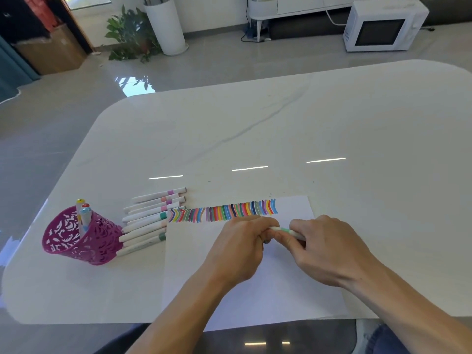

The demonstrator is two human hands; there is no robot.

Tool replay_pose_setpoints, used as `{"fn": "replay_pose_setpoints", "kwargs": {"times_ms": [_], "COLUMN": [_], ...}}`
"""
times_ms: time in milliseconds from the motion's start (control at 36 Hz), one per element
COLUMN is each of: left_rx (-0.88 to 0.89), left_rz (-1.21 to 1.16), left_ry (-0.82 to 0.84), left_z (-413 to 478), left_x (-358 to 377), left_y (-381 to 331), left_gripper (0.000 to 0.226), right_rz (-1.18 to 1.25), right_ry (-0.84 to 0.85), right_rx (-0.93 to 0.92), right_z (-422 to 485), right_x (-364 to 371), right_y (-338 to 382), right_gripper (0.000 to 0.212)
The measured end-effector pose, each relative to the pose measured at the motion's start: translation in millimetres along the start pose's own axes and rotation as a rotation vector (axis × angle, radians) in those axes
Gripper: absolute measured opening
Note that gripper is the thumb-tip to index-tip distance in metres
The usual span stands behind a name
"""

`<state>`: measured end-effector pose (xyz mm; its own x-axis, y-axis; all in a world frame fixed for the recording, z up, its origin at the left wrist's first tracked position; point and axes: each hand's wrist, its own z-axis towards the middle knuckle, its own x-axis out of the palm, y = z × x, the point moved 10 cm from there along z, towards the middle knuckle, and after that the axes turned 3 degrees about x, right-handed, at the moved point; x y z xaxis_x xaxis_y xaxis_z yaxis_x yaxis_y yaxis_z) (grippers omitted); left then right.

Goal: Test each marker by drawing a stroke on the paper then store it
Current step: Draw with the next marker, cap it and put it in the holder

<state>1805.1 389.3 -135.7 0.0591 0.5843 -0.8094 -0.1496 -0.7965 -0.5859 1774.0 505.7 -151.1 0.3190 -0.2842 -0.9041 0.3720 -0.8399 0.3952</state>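
Progress stands at partway, judged from the layout alone. Both hands meet over the paper with one marker held between them. The left hand has its fingers curled tight round one end, hiding it, and the right hand pinches the pale barrel at the other end with thumb and curled fingers. Only a short length of barrel with a green band shows between the two sets of fingertips. The tip is not visible, and whether the cap is coming off or going on cannot be told. Just beyond the fingers, along the far edge of the sheet, runs a long row of coloured strokes, from the sheet's left corner to a point just beyond the gap between the hands. The far edge to the right of that point is unmarked. Well to the left of the left hand's fingers, a batch of loose markers lies side by side on the table, the nearer ones reaching the paper's left edge. Further left again stands a pink openwork holder with three stored markers upright in it. Assessment: many strokes are drawn and few markers are stored. The loose batch has yet to go into the holder, and which of its pens are already tested cannot be confirmed.
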Motion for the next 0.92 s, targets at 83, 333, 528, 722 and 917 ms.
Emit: {"fn": "replay_pose_setpoints", "kwargs": {"times_ms": [83, 333, 528, 722, 917], "left_rx": [0.004, -0.010, -0.016, 0.027, 0.073], "left_rz": [-0.006, -0.033, -0.022, 0.063, 0.085], "left_ry": [-0.002, -0.122, -0.221, -0.139, -0.071], "left_z": [-0.2, 0.5, 2.3, 5.0, 4.9], "left_x": [-0.3, -14.4, -14.8, 4.4, 19.7], "left_y": [-0.4, 16.0, 25.4, 35.7, 40.3], "left_gripper": [0.039, 0.033, 0.018, 0.016, 0.016], "right_rz": [0.000, 0.078, 0.322, 0.551, 0.921], "right_ry": [-0.005, -0.078, -0.133, -0.109, -0.120], "right_rx": [0.003, 0.057, 0.116, 0.127, 0.133], "right_z": [-0.3, 5.5, 10.0, 18.4, 21.9], "right_x": [-0.9, -10.3, -23.4, -9.8, -3.4], "right_y": [0.3, -13.9, -30.0, -36.9, -36.0], "right_gripper": [0.057, 0.066, 0.042, 0.035, 0.041]}}
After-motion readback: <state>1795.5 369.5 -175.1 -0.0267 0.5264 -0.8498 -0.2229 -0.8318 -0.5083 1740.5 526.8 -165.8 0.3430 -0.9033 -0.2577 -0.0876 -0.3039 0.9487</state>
